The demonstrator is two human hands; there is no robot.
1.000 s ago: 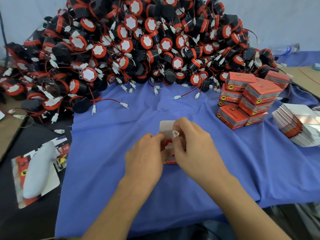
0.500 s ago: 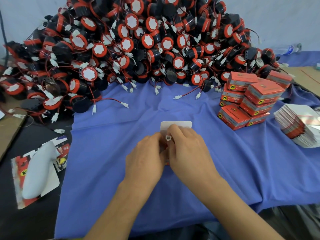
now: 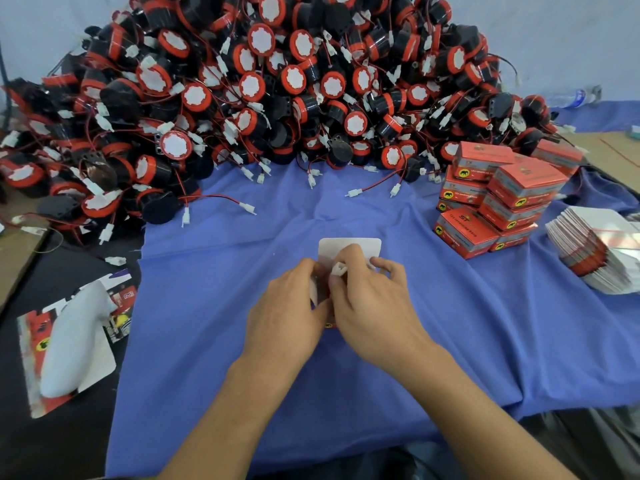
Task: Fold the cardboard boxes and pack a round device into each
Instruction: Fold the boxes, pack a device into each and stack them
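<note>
My left hand [image 3: 291, 306] and right hand [image 3: 374, 313] curl round one unclosed box [image 3: 349, 245]; small packed stack [image 3: 502, 199] right of it, huge heap [image 3: 277, 81] beyond still unpacked.

One wide-angle view from the person's head — facing forward and down, close over the blue cloth-covered desk [image 3: 207, 306], heap of round black-and-red devices [image 3: 277, 98] beyond.

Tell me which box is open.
The box in the middle, held by the left hand and right hand: its white flap stands up, while the stacked boxes at right are closed.
</note>
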